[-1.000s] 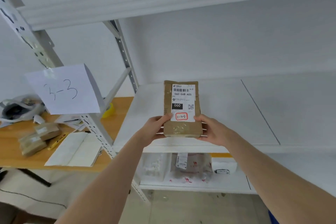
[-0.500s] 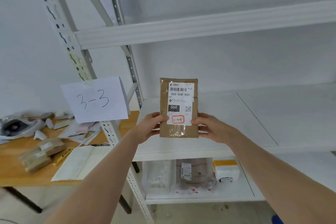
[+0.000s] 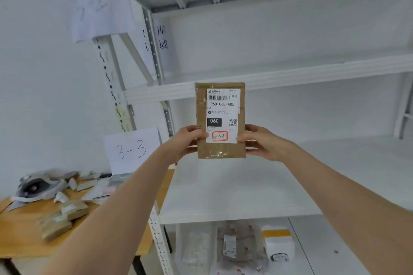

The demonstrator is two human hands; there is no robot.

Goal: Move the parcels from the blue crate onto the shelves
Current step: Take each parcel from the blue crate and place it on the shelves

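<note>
A flat brown cardboard parcel [image 3: 220,152] with a white shipping label and a red-framed handwritten tag stands upright in the air in front of the white shelf unit. My left hand [image 3: 190,140] grips its lower left edge and my right hand [image 3: 261,140] grips its lower right edge, thumbs on the front face. The parcel hovers above the bare middle shelf [image 3: 245,187], its top edge level with the front lip of the shelf above [image 3: 312,76]. The blue crate is out of view.
A paper sign reading 3-3 [image 3: 131,150] hangs on the left upright [image 3: 111,87]. On the lowest visible shelf lie a clear bag [image 3: 196,250], a printed bag [image 3: 241,248] and a small white box [image 3: 278,243]. A wooden table [image 3: 22,243] at left holds brown packets [image 3: 62,219].
Both hands have lifted the parcel higher, from just over the middle shelf up toward the shelf above. My view has tilted upward, showing more of the upper shelves.
</note>
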